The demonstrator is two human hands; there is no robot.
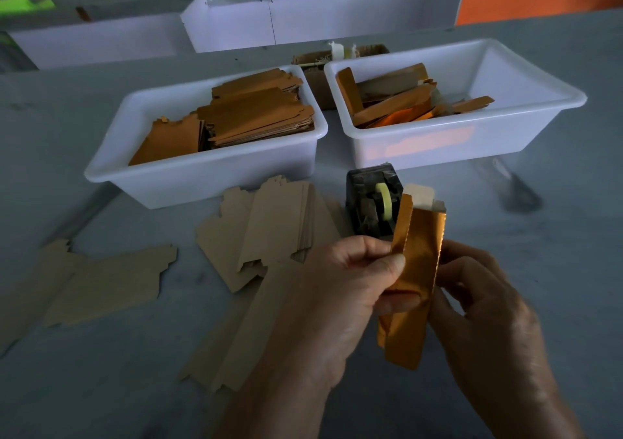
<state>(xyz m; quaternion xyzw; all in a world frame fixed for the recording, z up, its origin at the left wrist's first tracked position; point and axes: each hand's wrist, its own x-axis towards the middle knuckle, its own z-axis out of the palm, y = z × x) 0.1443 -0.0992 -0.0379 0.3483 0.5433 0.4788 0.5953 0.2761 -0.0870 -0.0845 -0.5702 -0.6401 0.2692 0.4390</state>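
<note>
Left grip (344,286) pinching the shiny orange box (418,253), right grip (482,303) holding its other edge, tape holder (367,199) sitting just behind

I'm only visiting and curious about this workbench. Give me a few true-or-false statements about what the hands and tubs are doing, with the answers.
1. Both the left hand and the right hand hold the orange card. True.
2. The left tub is empty. False: it holds stacked flat cards.
3. A tape dispenser stands just beyond the held card. True.
4. The right tub lies upside down. False: it stands upright with folded pieces inside.
5. Flat brown sheets lie on the table, left of the hands. True.
</note>
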